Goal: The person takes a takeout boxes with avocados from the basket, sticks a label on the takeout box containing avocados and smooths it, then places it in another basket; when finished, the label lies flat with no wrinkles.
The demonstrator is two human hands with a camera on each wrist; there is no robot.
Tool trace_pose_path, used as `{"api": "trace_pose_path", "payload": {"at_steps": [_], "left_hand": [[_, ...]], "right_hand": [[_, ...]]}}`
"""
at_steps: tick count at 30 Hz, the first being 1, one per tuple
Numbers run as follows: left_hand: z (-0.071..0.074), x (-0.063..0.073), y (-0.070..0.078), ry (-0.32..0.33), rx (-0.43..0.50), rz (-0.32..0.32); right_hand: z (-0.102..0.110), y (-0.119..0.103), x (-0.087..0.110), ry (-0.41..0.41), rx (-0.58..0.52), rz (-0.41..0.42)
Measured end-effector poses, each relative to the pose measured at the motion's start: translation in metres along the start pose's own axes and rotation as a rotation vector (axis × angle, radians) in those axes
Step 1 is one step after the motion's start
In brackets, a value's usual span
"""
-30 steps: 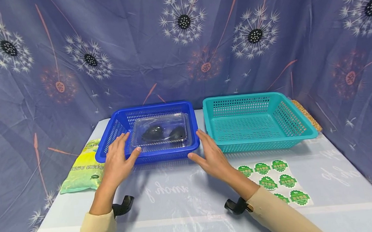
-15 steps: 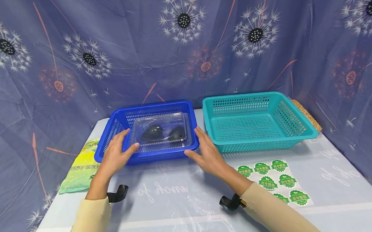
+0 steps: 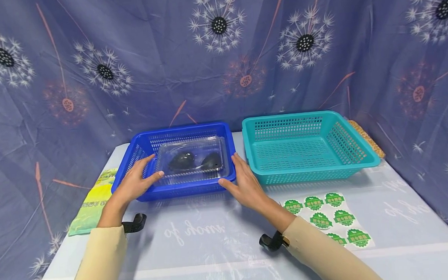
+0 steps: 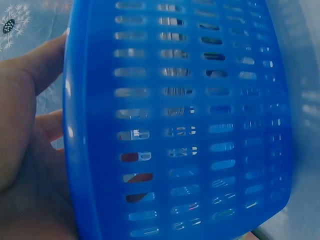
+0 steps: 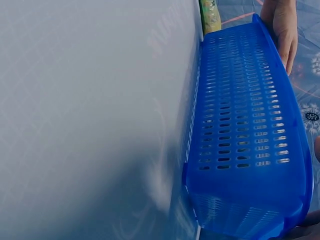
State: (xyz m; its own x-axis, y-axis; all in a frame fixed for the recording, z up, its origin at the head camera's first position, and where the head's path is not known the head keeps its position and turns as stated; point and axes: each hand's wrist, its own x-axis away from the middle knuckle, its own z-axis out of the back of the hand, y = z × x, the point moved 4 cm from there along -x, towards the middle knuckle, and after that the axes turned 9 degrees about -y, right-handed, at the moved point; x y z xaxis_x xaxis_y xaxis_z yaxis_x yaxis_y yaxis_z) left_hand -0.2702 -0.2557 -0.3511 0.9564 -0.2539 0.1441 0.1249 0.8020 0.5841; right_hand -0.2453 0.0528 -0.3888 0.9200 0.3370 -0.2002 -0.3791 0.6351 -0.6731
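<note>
A blue perforated basket [image 3: 184,189] stands at the left on the table. In it lies a clear plastic clamshell box [image 3: 194,176] with two dark, glossy, rounded things inside, their kind unclear. My left hand [image 3: 134,182] reaches over the basket's front-left rim, thumb and fingers spread apart. In the left wrist view, the basket's wall [image 4: 195,120] covers part of that hand. At the front-right corner, my right hand [image 3: 247,185] lies against the rim, fingers extended along the side and thumb over the front edge. Neither hand touches the box.
A teal basket [image 3: 314,173] stands to the right. A sheet of green round stickers [image 3: 321,219] lies in front of it. A yellow-green packet [image 3: 93,208] lies left of the blue basket; something woven and tan [image 3: 366,137] sits behind the teal one. A patterned curtain [image 3: 165,53] hangs behind.
My left hand and forearm have shifted left and forward, further over the blue basket's rim. The right hand has drawn slightly left against the corner. The whole head view has shifted a little.
</note>
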Motion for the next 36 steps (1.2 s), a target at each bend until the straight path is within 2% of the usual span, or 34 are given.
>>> {"api": "trace_pose_path", "payload": {"at_steps": [5,11,18,24,36], "left_hand": [[0.002,-0.006,-0.003,-0.032,0.012,-0.041],[0.002,-0.012,-0.010,-0.078,0.049,-0.058],[0.001,-0.017,-0.012,-0.158,0.102,-0.058],[0.001,-0.021,-0.012,-0.199,0.177,-0.071],[-0.002,-0.033,-0.020,-0.269,0.250,-0.044]], "right_hand": [[-0.002,0.001,-0.003,-0.008,-0.016,-0.026],[-0.004,0.004,-0.005,-0.007,-0.017,-0.041],[-0.006,0.007,-0.006,-0.018,0.015,-0.030],[-0.006,0.008,-0.005,-0.014,0.041,-0.004],[-0.005,0.008,-0.005,-0.012,0.068,0.008]]}}
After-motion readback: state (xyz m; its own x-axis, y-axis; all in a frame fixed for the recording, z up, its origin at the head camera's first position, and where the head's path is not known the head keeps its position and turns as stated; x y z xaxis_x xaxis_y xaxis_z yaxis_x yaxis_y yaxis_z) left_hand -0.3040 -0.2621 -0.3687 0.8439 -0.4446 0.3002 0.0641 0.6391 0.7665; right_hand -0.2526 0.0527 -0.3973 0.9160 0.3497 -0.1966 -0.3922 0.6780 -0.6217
